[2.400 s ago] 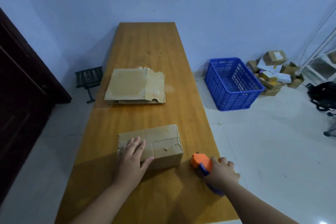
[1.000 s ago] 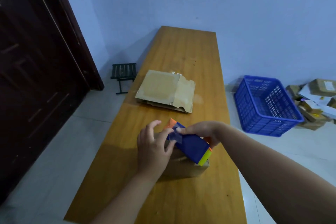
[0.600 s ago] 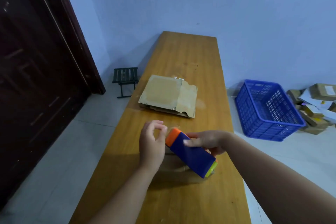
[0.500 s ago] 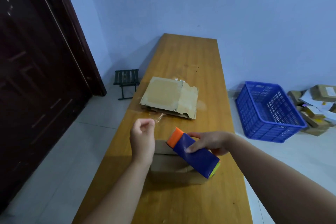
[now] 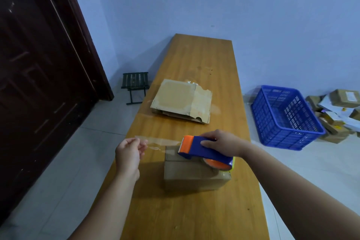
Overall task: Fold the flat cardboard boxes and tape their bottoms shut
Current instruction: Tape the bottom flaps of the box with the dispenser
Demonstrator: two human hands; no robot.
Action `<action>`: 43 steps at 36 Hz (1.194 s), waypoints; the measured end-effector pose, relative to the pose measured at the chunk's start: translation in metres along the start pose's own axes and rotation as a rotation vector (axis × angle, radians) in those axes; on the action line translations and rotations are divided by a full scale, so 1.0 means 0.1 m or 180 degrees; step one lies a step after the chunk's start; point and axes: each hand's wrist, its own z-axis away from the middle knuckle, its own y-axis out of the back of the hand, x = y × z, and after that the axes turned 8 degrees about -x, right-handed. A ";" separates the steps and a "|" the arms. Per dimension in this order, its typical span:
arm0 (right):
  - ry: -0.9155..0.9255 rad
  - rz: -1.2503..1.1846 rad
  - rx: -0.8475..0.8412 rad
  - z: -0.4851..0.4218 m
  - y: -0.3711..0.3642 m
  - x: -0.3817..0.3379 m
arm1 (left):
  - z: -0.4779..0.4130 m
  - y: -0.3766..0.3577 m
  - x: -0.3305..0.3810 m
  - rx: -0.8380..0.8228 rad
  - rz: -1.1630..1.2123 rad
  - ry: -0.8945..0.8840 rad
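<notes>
Shiny clear tape (image 5: pixel 165 142) is pinched by the left hand (image 5: pixel 127 154). The blue plastic tape holder (image 5: pixel 202 153) is gripped by the right hand (image 5: pixel 224 142) over the brown cardboard box (image 5: pixel 194 177).

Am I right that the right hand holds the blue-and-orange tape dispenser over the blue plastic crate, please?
Not quite: the head view shows the right hand holding the blue-and-orange tape dispenser over the brown folded cardboard box on the wooden table instead.
</notes>
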 end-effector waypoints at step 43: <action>-0.0102 -0.0098 0.1493 0.29 -0.49 0.52 | -0.09 -0.15 -0.66 -0.0096 0.0899 0.1467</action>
